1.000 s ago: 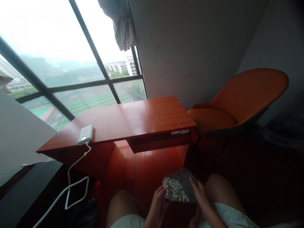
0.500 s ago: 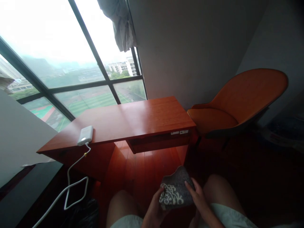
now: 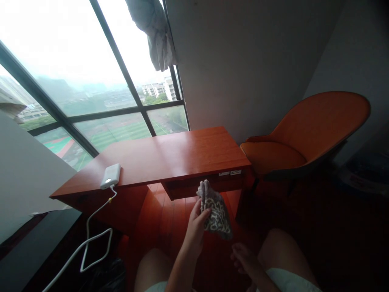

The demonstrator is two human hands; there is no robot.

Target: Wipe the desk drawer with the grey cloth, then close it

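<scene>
My left hand (image 3: 197, 221) grips a folded grey cloth (image 3: 217, 215) with a cream, curly raised pattern, its thumb across the front. The cloth is held up in front of the desk, tilted, with its folded edges at the top left. Below the cloth's lower right corner is my right hand (image 3: 242, 257), apart from it. Its fingers are curled in, and nothing shows in them in the dim light.
A reddish wooden desk (image 3: 170, 156) stands ahead under the window. On its left end lies a white power bank (image 3: 110, 176) with a white cable (image 3: 96, 235) hanging down. An orange chair (image 3: 322, 125) is at the right; a dark bag (image 3: 111, 271) sits lower left.
My left hand has raised the cloth and turned it more upright. My right hand has let go of the cloth and dropped lower, below it.
</scene>
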